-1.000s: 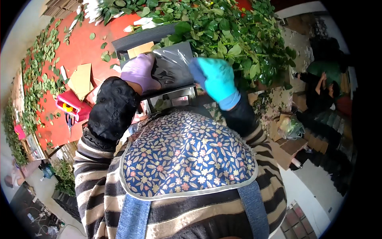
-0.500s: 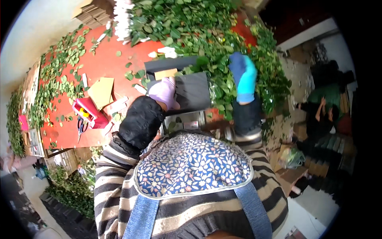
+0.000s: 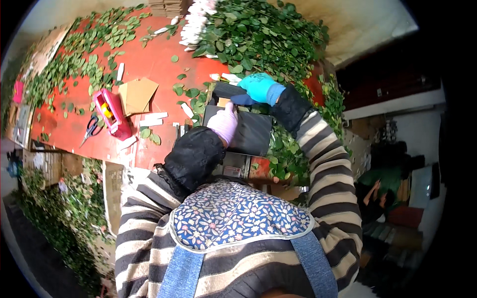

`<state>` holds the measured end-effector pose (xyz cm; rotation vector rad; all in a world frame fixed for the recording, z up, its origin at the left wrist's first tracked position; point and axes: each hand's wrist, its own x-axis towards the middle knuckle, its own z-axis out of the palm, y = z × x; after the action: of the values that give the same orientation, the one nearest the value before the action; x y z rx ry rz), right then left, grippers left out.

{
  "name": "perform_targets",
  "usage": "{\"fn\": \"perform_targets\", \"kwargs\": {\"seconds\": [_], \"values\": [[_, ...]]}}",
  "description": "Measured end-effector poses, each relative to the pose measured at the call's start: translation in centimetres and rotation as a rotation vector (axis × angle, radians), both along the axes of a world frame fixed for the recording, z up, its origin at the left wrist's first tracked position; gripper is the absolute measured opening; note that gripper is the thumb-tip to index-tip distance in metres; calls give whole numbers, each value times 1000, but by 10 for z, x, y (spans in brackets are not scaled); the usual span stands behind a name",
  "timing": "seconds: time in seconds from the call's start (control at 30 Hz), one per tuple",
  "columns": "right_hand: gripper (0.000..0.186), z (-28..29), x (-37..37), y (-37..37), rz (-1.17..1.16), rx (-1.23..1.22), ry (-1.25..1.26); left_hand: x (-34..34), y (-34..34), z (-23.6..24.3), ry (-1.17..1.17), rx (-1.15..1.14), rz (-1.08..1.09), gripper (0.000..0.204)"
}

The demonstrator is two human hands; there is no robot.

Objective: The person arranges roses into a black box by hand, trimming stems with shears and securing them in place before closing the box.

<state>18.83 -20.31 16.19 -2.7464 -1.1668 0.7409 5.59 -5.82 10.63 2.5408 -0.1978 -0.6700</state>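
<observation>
My left hand (image 3: 223, 124), in a lilac glove, rests on a dark grey panel (image 3: 254, 134). One finger points up toward a small tan cardboard piece (image 3: 223, 102); its other fingers are bunched and hard to make out. Beyond the panel, at a dark ridged tray (image 3: 229, 89), is my right hand (image 3: 259, 88) in a turquoise glove with a dark blue palm. The fingers are curled beside a white rosebud (image 3: 230, 77); what they hold is hidden.
White roses (image 3: 195, 22) with leafy stems (image 3: 263, 37) are piled at the far side of the red table (image 3: 154, 54). On its left are a pink tape dispenser (image 3: 113, 116), scissors (image 3: 91, 130) and tan cards (image 3: 139, 94). At the right, a person (image 3: 375, 198) is in the background.
My right hand has swung left from over the leaves to the tray, close to my left hand. My left hand stays at the panel. The whole view has shifted.
</observation>
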Motion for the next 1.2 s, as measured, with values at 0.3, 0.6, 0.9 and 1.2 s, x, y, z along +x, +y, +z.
{"fn": "perform_targets", "kwargs": {"seconds": [0.3,0.6,0.9,1.2], "values": [[38,15,-4,6,443,-149,-372,-2,-11,-6,-90,-173,374,33],[12,-19,-68,5,439,-106,-581,-10,25,1,-107,-191,-76,83],[2,-26,-105,30,531,-382,-669,-44,66,-54,-287,-539,693,37],[8,-21,-111,40,740,-556,-630,-28,61,-40,-67,-467,750,28]]}}
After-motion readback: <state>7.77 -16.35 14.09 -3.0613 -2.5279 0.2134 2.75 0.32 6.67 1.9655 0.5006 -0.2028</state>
